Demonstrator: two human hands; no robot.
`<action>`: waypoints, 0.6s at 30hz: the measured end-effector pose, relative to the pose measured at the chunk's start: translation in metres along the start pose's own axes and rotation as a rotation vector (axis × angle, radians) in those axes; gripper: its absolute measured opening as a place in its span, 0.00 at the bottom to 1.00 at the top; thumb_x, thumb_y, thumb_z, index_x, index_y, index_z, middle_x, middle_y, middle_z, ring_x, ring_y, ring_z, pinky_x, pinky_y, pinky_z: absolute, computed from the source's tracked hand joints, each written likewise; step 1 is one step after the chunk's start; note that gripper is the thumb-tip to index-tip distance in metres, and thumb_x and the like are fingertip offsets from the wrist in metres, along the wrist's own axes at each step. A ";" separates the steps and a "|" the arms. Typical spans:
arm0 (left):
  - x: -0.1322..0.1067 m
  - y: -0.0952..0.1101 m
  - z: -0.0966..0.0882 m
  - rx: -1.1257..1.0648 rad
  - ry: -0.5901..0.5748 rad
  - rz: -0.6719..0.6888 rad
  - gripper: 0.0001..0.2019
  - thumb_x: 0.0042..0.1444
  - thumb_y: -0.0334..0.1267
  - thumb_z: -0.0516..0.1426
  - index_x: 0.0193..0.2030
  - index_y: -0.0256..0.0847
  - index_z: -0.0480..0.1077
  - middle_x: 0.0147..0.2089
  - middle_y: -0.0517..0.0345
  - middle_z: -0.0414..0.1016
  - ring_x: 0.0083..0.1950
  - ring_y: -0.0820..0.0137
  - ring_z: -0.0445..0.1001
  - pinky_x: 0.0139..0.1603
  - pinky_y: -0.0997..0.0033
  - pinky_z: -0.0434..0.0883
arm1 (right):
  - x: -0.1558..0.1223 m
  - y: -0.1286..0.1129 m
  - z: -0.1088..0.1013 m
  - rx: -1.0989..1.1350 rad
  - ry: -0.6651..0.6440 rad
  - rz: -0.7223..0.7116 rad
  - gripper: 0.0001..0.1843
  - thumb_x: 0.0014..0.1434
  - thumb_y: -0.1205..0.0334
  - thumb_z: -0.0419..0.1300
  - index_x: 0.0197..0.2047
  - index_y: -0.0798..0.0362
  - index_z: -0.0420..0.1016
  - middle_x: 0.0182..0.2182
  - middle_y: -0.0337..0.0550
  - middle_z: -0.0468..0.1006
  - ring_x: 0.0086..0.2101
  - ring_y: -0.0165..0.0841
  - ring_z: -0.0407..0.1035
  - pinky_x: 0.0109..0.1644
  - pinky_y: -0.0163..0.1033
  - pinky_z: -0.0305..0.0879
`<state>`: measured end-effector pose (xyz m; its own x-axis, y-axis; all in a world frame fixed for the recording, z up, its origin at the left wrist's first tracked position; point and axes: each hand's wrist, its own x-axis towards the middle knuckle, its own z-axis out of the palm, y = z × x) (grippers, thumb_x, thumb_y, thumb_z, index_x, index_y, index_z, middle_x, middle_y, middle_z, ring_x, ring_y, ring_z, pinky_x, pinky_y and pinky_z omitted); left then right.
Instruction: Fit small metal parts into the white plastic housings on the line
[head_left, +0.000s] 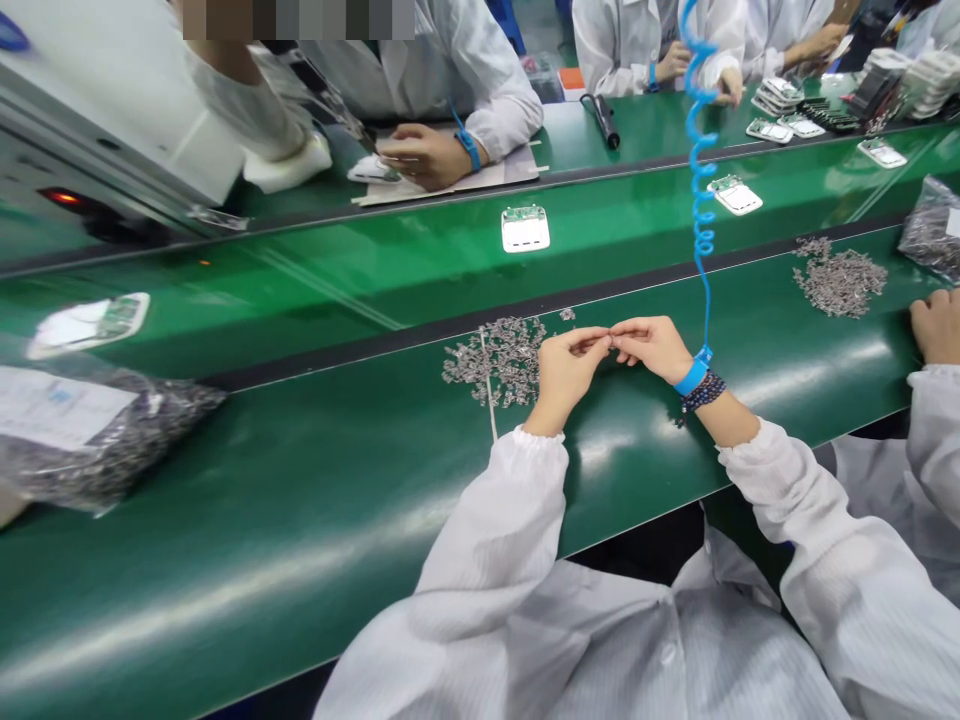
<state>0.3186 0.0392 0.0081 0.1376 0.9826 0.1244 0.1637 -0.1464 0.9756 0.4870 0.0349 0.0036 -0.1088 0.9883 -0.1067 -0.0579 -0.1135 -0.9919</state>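
Note:
My left hand [566,370] and my right hand [652,350] meet above the green conveyor belt [360,520], their fingertips pinching a tiny metal part [609,341]. Its shape is too small to make out. Just left of my left hand lies a loose pile of small metal parts [495,362], and a second pile [840,282] lies further right. A blue wrist strap [691,377] circles my right wrist beside a dark beaded bracelet [703,393], and a blue coiled cord [701,170] rises from the strap.
Filled plastic bags of parts lie at the left [82,435] and right [934,230]. White-cased circuit boards [525,228] sit on a second green belt. A co-worker's hand [936,325] rests at the right; others work across the belts. A grey machine [97,120] stands upper left.

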 end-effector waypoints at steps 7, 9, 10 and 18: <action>0.002 -0.001 -0.002 -0.041 -0.034 0.038 0.16 0.53 0.40 0.62 0.46 0.35 0.78 0.35 0.51 0.83 0.31 0.68 0.81 0.38 0.68 0.80 | -0.001 -0.003 0.001 -0.080 0.038 -0.069 0.23 0.42 0.49 0.74 0.36 0.58 0.82 0.30 0.45 0.83 0.23 0.28 0.70 0.22 0.32 0.68; 0.000 0.001 -0.003 -0.014 -0.032 0.063 0.15 0.53 0.39 0.61 0.46 0.36 0.78 0.35 0.52 0.83 0.32 0.68 0.80 0.38 0.69 0.79 | -0.001 -0.002 0.001 -0.081 0.050 -0.065 0.23 0.41 0.49 0.74 0.36 0.58 0.82 0.30 0.46 0.82 0.24 0.28 0.70 0.22 0.32 0.67; -0.001 0.002 -0.003 -0.003 -0.033 0.076 0.15 0.53 0.39 0.61 0.46 0.36 0.78 0.35 0.52 0.83 0.32 0.68 0.80 0.38 0.69 0.79 | -0.001 -0.002 0.001 -0.082 0.050 -0.063 0.23 0.41 0.49 0.74 0.36 0.57 0.82 0.29 0.46 0.82 0.24 0.28 0.70 0.22 0.32 0.66; -0.002 0.005 -0.007 0.045 -0.045 0.109 0.16 0.52 0.39 0.62 0.47 0.38 0.79 0.33 0.53 0.82 0.32 0.68 0.79 0.36 0.69 0.77 | -0.004 -0.007 0.003 -0.196 0.016 -0.130 0.15 0.45 0.59 0.68 0.36 0.57 0.82 0.30 0.43 0.81 0.22 0.24 0.63 0.25 0.31 0.60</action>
<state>0.3128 0.0374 0.0140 0.2000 0.9549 0.2197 0.1887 -0.2575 0.9477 0.4849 0.0310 0.0111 -0.0972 0.9950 0.0231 0.1239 0.0352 -0.9917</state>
